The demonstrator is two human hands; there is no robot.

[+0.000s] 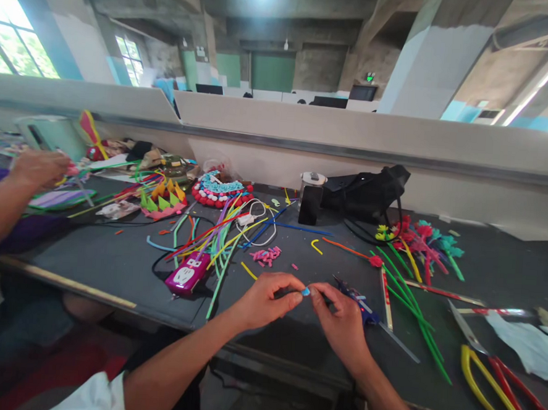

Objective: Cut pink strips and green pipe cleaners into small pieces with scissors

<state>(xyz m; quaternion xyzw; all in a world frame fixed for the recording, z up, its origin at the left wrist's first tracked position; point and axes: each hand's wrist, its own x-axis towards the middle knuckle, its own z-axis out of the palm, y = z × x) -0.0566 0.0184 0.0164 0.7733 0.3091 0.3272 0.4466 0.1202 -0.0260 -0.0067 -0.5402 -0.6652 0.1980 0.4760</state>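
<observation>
A small blue piece (306, 291) is pinched between the fingertips of my left hand (271, 299). My right hand (341, 323) closes its thumb and forefinger on the piece's other side. What kind of piece it is, I cannot make out. Behind my right hand lies a blue glue gun (364, 311), partly hidden, with a clear glue stick (400, 342) trailing from it. Just beyond my left hand are a heap of short pink pieces (265, 256) and a yellow pipe cleaner piece (248, 270).
Large scissors (472, 341) lie at the right, near green pipe cleaners (411, 309) and pipe-cleaner flowers (425, 239). A purple power strip (188, 274) sits left among loose pipe cleaners. A phone (310, 205) leans at the back. Another person's hand (39, 169) works at far left.
</observation>
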